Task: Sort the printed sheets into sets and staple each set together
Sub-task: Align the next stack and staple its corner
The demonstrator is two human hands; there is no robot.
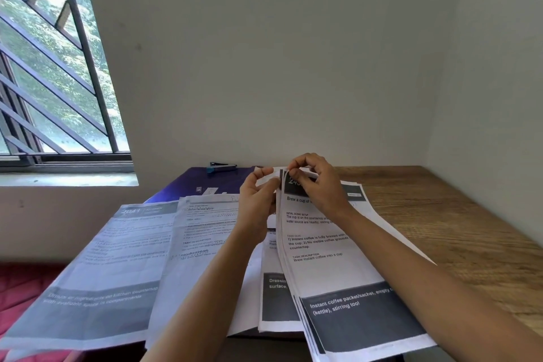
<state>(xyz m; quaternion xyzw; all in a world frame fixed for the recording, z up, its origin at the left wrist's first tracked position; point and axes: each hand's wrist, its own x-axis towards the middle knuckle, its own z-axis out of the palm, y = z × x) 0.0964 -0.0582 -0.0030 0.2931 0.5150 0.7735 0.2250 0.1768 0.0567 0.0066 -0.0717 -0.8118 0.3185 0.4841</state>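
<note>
Fingers (305,160) of my left hand (258,200) and right hand (316,185) pinch the far edge of the sheets (329,261); the stapler (221,167) lies beyond, nearer my left.

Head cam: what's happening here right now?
A person is sorting printed sheets on a wooden table. The left hand and the right hand both pinch the top edge of the coffee stack, the pile headed "Brew a cup of", apparently peeling sheets apart. More pages, including the 2641 kitchen sheet, lie spread to its left. The stapler lies untouched at the back on a blue folder, so nothing is being stapled yet.
</note>
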